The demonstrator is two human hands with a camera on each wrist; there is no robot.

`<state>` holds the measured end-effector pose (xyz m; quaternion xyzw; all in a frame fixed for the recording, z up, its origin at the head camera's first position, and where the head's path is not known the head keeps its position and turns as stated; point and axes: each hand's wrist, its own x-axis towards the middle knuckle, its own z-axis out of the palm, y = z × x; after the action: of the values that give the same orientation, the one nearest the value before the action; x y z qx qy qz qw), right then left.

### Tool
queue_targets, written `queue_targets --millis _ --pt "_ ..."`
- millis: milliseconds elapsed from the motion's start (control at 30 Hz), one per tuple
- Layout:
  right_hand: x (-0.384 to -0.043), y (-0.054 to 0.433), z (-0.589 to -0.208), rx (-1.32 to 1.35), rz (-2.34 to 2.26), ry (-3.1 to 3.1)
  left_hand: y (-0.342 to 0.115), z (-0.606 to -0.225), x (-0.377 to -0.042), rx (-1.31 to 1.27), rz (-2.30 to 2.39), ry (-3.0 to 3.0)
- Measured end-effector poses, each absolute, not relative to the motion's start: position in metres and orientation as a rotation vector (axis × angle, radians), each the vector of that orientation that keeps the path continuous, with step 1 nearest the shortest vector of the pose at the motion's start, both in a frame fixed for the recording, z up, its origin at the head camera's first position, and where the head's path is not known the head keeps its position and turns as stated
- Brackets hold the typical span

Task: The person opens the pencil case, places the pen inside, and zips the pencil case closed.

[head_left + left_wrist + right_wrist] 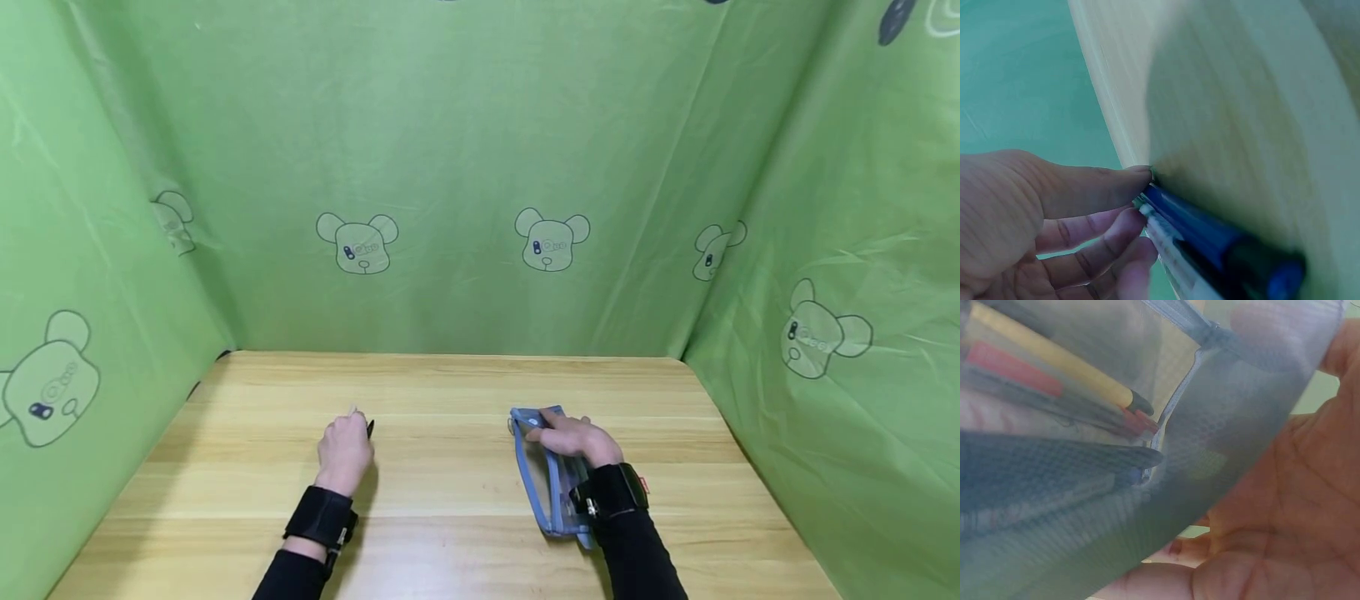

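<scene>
My left hand (347,450) is over the left half of the table, pinching pens between thumb and fingertips. In the left wrist view these are a blue pen (1194,215) with a dark end and a white pen (1169,247) beside it. On the right, my right hand (577,439) grips a see-through mesh pencil case (553,492) with blue edging, fingers over its far end. Through the mesh in the right wrist view show a yellow pen (1054,356), a red-labelled one (1013,367) and other pens. The case's zipper (1179,394) runs beside their tips.
The wooden table (442,483) has green cloth walls (450,167) printed with bear faces at its back and sides. Both wrists wear black straps.
</scene>
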<state>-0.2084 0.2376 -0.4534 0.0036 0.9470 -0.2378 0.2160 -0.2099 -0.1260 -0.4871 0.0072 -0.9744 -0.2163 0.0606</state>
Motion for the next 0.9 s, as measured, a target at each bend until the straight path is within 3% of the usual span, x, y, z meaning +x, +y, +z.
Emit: queue_targets --millis 900 --pt "-0.2074 0.2376 -0.4535 0.013 -0.671 2.626 -0.1266 -0.4871 -0.2142 -0.031 -0.783 -2.938"
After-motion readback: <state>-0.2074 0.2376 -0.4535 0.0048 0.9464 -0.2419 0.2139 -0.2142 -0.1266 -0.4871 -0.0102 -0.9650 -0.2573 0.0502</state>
